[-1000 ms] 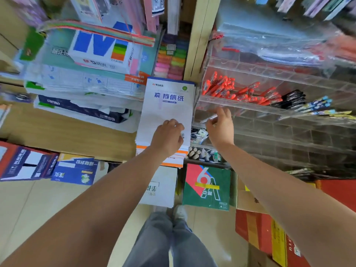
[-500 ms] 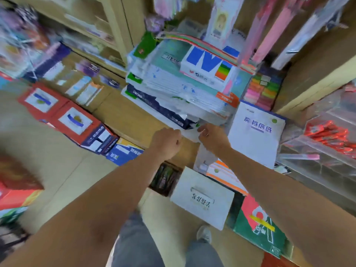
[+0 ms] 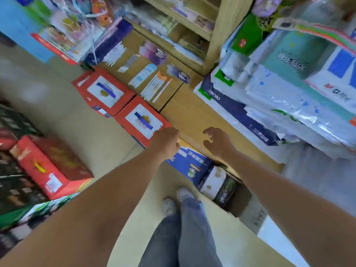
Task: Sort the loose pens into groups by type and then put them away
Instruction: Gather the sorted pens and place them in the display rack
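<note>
Pens lay grouped on the wooden counter. Your right hand hovered over it, loosely curled, empty; left hand at its edge, curled, grip unclear. Red boxes against counter front, contents hidden.

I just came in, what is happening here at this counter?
A person reaches both arms toward the wooden counter. The right grip is loosely curled and holds nothing; the left grip is curled, its contents hidden. Pens lie in groups farther along the counter, untouched at this moment.
</note>
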A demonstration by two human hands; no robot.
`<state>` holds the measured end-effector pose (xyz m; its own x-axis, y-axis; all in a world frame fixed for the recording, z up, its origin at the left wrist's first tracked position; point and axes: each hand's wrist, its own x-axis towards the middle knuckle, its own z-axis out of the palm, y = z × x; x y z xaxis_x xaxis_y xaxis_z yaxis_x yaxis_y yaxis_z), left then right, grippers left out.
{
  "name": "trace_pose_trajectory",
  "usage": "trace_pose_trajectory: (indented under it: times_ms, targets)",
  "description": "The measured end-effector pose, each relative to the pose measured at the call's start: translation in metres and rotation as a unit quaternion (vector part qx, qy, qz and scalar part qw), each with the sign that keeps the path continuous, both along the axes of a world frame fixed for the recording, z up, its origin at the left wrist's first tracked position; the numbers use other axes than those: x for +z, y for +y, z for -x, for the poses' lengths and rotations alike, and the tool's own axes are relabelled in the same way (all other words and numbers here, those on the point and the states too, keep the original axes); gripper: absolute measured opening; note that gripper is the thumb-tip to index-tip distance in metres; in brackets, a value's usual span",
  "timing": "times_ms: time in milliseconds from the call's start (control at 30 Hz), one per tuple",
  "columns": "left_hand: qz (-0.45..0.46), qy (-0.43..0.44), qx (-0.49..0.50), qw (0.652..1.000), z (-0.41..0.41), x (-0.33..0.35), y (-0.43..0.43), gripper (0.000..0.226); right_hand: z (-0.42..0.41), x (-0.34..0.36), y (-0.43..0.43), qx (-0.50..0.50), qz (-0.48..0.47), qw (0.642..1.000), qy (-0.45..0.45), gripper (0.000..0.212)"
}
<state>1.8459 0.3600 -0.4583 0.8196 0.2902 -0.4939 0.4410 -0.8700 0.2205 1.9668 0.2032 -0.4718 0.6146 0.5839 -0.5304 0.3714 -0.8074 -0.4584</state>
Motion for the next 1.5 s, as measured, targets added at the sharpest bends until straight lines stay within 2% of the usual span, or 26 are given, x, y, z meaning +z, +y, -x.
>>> trace_pose_trajectory:
  times_ms: [300,700,900,1000,1133,1267,1500]
  targets:
    - [0.055,0.009,0.094,0.994,0.002,-0.055,0.140,0.038,-0.010,-0.053,0.139,-0.023,0.009,0.998,0.060,0.032]
    - [0.087,0.011,0.123,0.989,-0.063,-0.103,0.287,0.031,-0.048,-0.124,0.279,-0.165,0.042,0.981,0.096,0.024]
    - [0.098,0.022,0.091,0.991,-0.094,-0.153,0.315,0.032,-0.061,-0.168,0.311,-0.230,0.087,0.965,0.089,0.049]
    - [0.094,0.030,0.062,0.993,-0.112,-0.175,0.322,0.036,-0.070,-0.190,0.330,-0.267,0.090,0.957,0.068,0.069]
    - [0.052,0.036,0.023,0.998,-0.127,-0.202,0.324,0.043,-0.080,-0.208,0.351,-0.295,0.107,0.949,0.032,0.090]
    - [0.000,0.032,-0.017,0.999,-0.136,-0.221,0.325,0.061,-0.088,-0.217,0.366,-0.319,0.119,0.940,0.000,0.090]
    - [-0.037,-0.004,-0.021,0.999,-0.145,-0.232,0.325,0.059,-0.082,-0.225,0.371,-0.331,0.114,0.936,-0.037,0.087]
